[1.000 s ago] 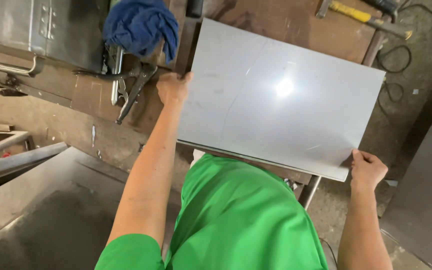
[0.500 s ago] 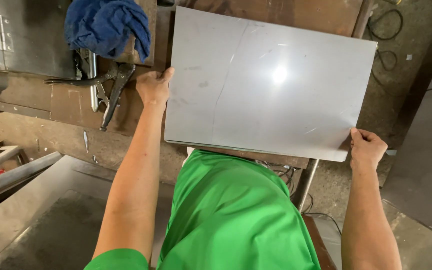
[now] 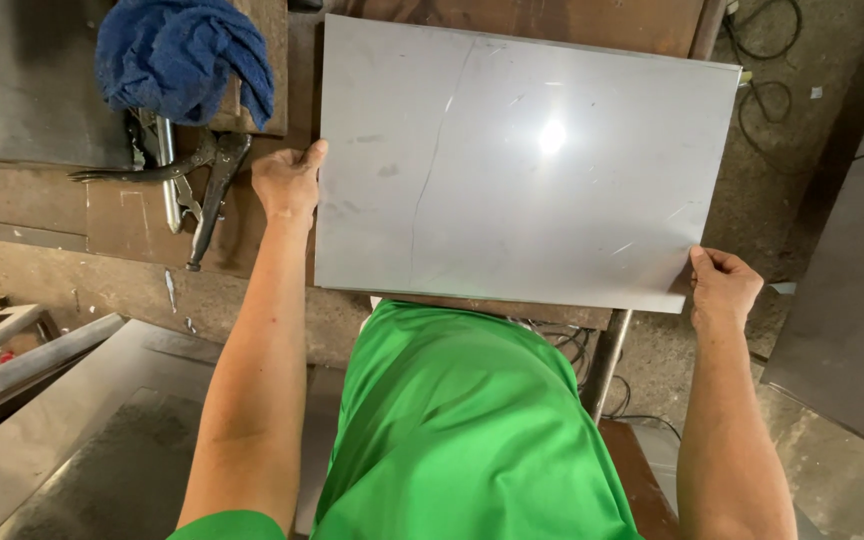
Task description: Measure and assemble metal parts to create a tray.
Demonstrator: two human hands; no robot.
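A large grey metal sheet lies flat over a rusty brown workbench, with a bright glare spot near its middle. My left hand grips the sheet's left edge, thumb on top. My right hand pinches its near right corner. My green shirt fills the space below the sheet.
A blue rag lies on the bench at the upper left, with locking pliers just below it, close to my left hand. Grey metal panels lean at the lower left and another at the right. Cables lie on the concrete floor.
The sheet has turned from skewed to nearly square with the bench edge and sits further left in view. Both hands have kept their hold on its edges.
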